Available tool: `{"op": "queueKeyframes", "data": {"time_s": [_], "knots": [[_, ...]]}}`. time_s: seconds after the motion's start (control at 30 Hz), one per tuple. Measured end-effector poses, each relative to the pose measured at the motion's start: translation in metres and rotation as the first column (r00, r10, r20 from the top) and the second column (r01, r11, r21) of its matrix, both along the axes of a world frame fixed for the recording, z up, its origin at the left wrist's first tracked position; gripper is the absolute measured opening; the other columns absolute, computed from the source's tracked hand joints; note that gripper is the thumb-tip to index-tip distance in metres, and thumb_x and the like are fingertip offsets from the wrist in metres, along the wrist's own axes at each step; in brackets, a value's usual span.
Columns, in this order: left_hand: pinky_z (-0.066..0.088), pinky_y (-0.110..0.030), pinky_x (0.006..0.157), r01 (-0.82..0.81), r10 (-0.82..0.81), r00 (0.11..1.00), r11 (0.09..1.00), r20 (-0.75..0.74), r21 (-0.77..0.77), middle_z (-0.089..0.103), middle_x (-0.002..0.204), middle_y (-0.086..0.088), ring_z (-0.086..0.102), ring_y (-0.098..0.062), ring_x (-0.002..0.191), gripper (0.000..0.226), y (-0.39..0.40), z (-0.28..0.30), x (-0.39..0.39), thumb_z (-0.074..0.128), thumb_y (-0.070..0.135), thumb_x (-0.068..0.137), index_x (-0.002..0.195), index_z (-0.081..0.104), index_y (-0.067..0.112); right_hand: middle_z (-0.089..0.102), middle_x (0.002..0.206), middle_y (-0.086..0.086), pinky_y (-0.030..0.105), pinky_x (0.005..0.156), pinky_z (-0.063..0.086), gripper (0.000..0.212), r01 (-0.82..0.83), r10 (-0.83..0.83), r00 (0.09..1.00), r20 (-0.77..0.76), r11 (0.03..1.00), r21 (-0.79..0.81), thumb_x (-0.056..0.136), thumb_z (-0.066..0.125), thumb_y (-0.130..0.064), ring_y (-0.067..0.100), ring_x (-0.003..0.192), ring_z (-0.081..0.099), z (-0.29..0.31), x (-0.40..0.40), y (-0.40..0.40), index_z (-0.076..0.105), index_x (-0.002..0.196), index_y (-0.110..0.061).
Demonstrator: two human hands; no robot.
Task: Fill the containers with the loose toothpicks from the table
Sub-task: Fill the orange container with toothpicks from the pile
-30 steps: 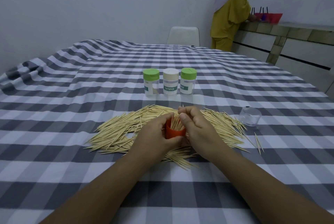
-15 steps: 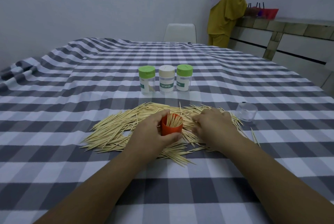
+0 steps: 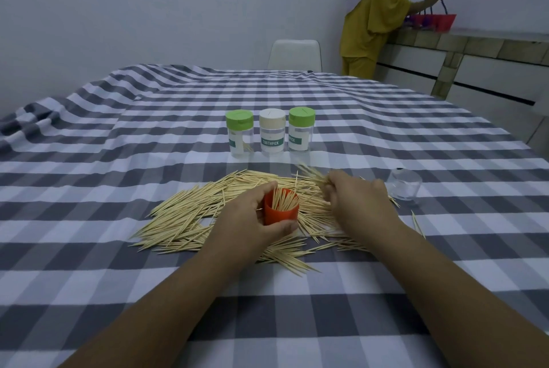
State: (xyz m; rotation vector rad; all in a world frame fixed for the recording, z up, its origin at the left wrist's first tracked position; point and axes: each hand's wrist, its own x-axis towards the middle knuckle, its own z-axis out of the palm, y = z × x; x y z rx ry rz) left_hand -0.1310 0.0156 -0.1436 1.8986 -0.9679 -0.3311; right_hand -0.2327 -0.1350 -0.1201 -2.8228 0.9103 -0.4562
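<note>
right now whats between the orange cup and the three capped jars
In the head view, loose toothpicks from the pile cover the near part, then bare checked cloth runs up to the capped jars behind the orange cup.

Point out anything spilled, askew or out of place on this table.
Loose toothpicks lie scattered in a wide heap on the checked cloth, with a few strays apart at the right. A clear cap sits alone, off any container. The three lidded jars stand upright in a neat row.
</note>
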Motion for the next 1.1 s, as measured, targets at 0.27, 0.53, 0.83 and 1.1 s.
{"op": "queueKeyframes", "data": {"time_s": [0.27, 0.53, 0.83, 1.1], "knots": [[0.05, -0.033, 0.097, -0.009, 0.009, 1.0, 1.0, 0.0, -0.006, 0.052, 0.132, 0.006, 0.055, -0.011, 0.116, 0.081, -0.001, 0.0, -0.002, 0.08, 0.029, 0.071, 0.141, 0.039, 0.029, 0.069, 0.093, -0.005, 0.035, 0.078, 0.051, 0.016, -0.321, -0.088, 0.84, 0.535, 0.715, 0.621, 0.101, 0.038, -0.024, 0.01, 0.079, 0.067, 0.004, 0.006, 0.016, 0.052, 0.098, -0.018], [0.049, -0.033, 0.098, 0.005, -0.005, 1.0, 1.0, 0.002, -0.008, 0.052, 0.133, 0.007, 0.054, -0.011, 0.117, 0.083, -0.002, -0.001, -0.001, 0.081, 0.03, 0.069, 0.141, 0.039, 0.029, 0.071, 0.09, 0.0, 0.037, 0.083, 0.055, 0.016, -0.494, -0.207, 0.656, 0.726, 0.61, 0.62, 0.1, 0.037, -0.019, 0.01, 0.084, 0.07, 0.0, 0.014, 0.029, 0.051, 0.093, -0.018], [0.049, -0.031, 0.099, 0.011, -0.011, 1.0, 1.0, 0.003, -0.024, 0.053, 0.131, 0.007, 0.054, -0.009, 0.116, 0.082, -0.003, -0.001, -0.001, 0.081, 0.028, 0.07, 0.141, 0.04, 0.026, 0.067, 0.106, -0.006, 0.033, 0.078, 0.056, 0.016, -0.483, -0.173, 0.707, 0.686, 0.59, 0.647, 0.1, 0.038, -0.028, 0.011, 0.098, 0.063, -0.007, 0.018, 0.037, 0.052, 0.094, -0.03], [0.048, -0.03, 0.098, 0.01, -0.009, 0.999, 1.0, 0.039, -0.03, 0.054, 0.127, 0.01, 0.054, -0.007, 0.114, 0.078, -0.002, -0.001, 0.0, 0.08, 0.029, 0.071, 0.14, 0.043, 0.027, 0.062, 0.116, -0.008, 0.041, 0.087, 0.054, 0.011, -0.454, -0.139, 0.798, 0.586, 0.501, 0.737, 0.101, 0.037, -0.027, 0.01, 0.102, 0.059, -0.006, 0.015, 0.04, 0.049, 0.101, -0.028]]}}
